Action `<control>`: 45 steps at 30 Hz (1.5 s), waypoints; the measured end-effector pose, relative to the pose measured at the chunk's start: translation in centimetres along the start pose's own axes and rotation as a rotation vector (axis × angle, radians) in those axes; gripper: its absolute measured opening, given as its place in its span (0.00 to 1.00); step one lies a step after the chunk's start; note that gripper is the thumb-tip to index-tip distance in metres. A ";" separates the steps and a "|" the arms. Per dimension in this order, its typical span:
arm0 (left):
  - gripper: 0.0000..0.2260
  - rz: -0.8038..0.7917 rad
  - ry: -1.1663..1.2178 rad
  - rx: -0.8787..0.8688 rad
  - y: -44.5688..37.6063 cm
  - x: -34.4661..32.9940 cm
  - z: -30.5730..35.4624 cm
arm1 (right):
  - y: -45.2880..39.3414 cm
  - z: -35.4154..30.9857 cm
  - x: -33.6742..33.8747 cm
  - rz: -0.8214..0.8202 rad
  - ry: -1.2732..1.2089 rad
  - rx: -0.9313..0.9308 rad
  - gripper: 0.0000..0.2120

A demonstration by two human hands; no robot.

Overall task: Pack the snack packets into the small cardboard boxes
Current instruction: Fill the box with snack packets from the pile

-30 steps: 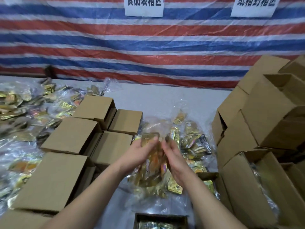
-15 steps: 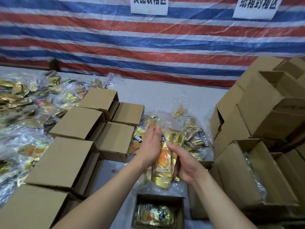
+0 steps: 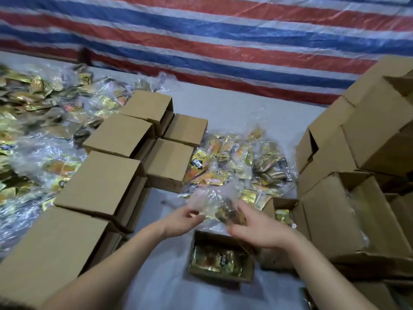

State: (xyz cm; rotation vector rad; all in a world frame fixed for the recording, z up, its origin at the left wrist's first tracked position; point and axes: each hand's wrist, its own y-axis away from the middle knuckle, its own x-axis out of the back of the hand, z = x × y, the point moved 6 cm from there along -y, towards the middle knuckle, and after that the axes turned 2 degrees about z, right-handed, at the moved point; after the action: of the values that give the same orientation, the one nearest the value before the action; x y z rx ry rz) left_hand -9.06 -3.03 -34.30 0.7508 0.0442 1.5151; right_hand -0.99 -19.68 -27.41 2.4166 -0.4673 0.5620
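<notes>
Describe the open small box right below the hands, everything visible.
The open small box is brown cardboard, top open, and stands upright on the grey table just below both hands. Shiny gold and orange snack packets lie inside, blurred. Its right side meets another open box. Neither hand clearly touches it.

Print on gold snack packets [image 3: 199, 163] too blurred to read, no other legible text
</notes>
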 end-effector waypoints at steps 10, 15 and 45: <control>0.08 0.041 0.277 0.115 0.0 -4.0 -5.6 | -3.7 3.6 -8.2 -0.340 0.429 -0.090 0.11; 0.13 0.056 0.307 0.118 -0.3 -3.8 -6.1 | -6.0 3.5 -8.9 -0.438 0.532 -0.121 0.18; 0.10 0.207 0.107 0.025 -0.9 -5.1 -4.9 | -5.0 8.7 -13.4 -0.360 0.162 -0.355 0.26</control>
State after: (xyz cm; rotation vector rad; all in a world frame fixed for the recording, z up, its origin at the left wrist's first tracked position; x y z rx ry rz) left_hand -11.05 -5.51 -40.69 0.7108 0.0672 1.7545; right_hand -7.67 -18.84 -42.73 2.0303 -0.0498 0.4647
